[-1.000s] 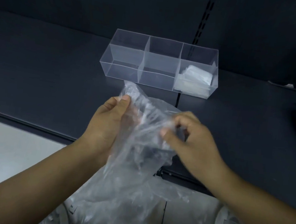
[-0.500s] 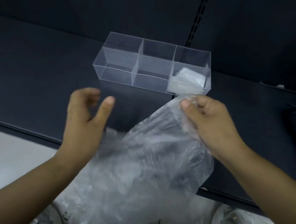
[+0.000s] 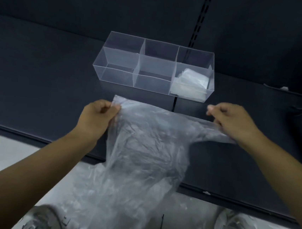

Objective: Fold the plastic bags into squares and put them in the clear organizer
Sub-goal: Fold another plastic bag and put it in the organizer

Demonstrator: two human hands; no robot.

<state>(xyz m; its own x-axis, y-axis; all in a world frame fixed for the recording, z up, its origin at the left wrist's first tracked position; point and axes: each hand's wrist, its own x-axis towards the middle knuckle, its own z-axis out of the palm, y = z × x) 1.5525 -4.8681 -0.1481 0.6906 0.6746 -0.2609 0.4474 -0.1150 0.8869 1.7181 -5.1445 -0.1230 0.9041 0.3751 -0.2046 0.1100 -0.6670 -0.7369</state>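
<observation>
Dark shelf holds the clear organizer — folded bags sit in its right box. Just in front, the left hand and right hand each pinch a top corner of a crinkly plastic bag — stretched wide, hanging down.

1. A dark shelf is spanning the view, with a seam running across it front to back.
2. A dark back panel is rising behind, carrying a slotted strip.
3. A pale floor is showing below the shelf's front edge.
</observation>
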